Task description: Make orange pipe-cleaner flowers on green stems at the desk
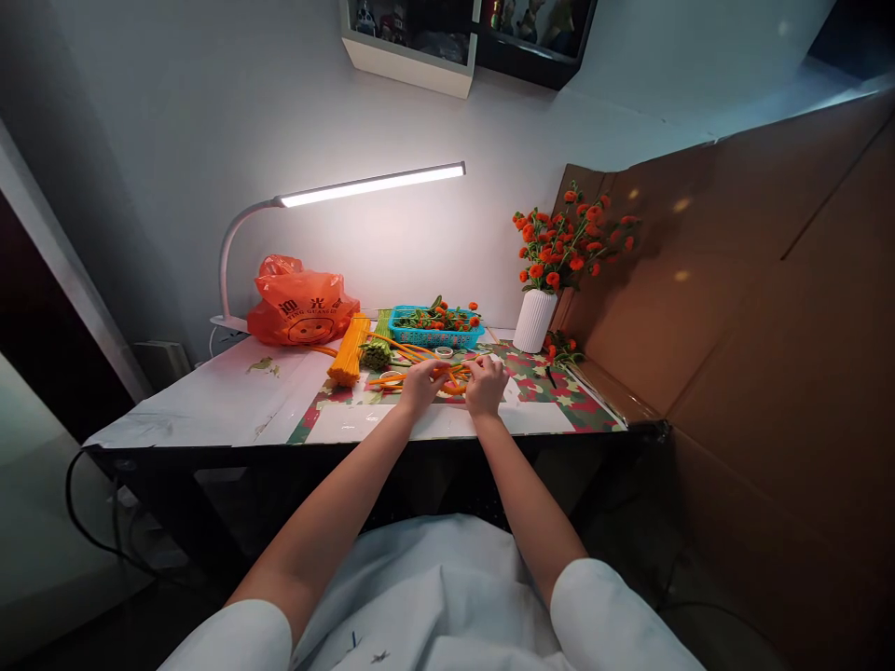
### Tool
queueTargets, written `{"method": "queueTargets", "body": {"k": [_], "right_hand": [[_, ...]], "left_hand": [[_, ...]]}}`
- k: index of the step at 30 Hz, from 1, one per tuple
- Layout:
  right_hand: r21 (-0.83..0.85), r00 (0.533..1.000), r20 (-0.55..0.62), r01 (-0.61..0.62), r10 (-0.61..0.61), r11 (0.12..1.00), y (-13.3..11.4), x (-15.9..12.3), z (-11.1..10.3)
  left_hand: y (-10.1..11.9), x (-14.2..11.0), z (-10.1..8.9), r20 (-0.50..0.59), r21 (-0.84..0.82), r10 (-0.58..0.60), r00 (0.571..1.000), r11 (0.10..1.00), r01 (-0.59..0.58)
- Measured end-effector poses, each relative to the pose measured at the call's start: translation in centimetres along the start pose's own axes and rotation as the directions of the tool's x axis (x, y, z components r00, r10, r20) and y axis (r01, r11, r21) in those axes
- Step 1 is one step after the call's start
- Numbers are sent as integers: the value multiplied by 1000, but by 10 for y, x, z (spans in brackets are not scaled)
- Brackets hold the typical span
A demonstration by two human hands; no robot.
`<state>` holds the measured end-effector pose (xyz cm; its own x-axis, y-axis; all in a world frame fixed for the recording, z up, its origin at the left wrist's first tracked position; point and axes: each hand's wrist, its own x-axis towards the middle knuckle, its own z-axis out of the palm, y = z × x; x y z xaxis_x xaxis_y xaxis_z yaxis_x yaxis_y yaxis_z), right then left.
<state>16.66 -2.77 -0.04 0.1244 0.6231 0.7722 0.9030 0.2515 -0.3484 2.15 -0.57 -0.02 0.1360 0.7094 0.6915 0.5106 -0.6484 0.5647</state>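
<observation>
Thin, fuzzy orange stems are held between the two hands above the near middle of the desk. The left hand is curled nearly closed, with stems pinched at its fingertips; the right hand is also drawn in, its fingertips closed on the stems. Exactly which strands are gripped cannot be told, as the fingers overlap them and the detail is small.

Small white rings are partly covered by loose stems beyond the hands. A thick bundle of yellow-orange stems is laid to the left, beside a green stem bundle whose far part is hard to make out. Behind them, a turquoise plastic basket is filled with orange flowers and green leaves.

The near desk edge is crossed by both forearms, and a white strip is seen just inside it. The right side is bounded by a tall brown cardboard panel, near a ribbed white vase of orange flowers. A small black object cannot be identified. At the far left, a red-orange plastic bag is set near a white lamp; its contents are hidden.
</observation>
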Motion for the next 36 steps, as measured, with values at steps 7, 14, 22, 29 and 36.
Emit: {"method": "queueTargets", "body": {"k": [7,14,22,29,36], "right_hand": [[26,999,6,-48,48,999,0,0,0],[112,994,105,32,-44,993,-1,0,1],[348,987,30,-160,160,924,9,2,6],[188,996,83,-53,37,981,2,2,1],[399,983,100,-181,153,899,9,2,9]], "left_hand": [[-1,-2,3,13,-12,-34,999,999,34],[-5,-2,5,42,-81,-18,999,996,22],[-9,0,7,46,-381,-127,991,915,135],[-6,-2,4,15,-217,29,999,976,-25],[-7,0,5,-7,-300,-14,1000,954,11]]}}
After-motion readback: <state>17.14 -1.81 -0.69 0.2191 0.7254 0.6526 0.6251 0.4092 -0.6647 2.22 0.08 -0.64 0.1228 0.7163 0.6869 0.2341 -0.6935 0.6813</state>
